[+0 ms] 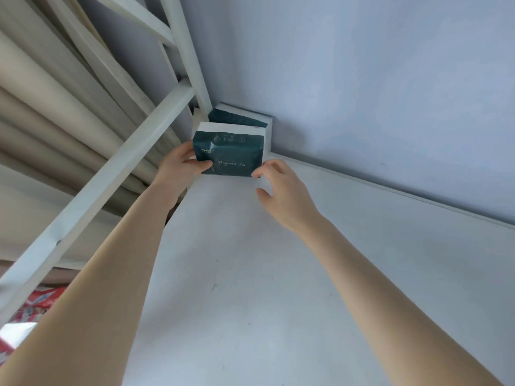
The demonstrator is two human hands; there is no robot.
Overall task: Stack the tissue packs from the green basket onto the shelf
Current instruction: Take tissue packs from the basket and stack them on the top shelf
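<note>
A dark green tissue pack [231, 154] with white edges stands upright on the white shelf board [250, 274], near its back left corner. My left hand [181, 168] grips its left side, thumb across the front. My right hand [281, 190] touches its lower right corner with the fingertips, the fingers curled and apart. Behind it, against the wall, stands a second dark green tissue pack [239, 119], partly hidden by the front one. The green basket is out of view.
The shelf's white metal frame bars [117, 168] run diagonally on the left, with beige curtains [41, 93] behind them. A pale blue wall [362, 93] backs the shelf. Something red and white [30, 310] lies below at the lower left.
</note>
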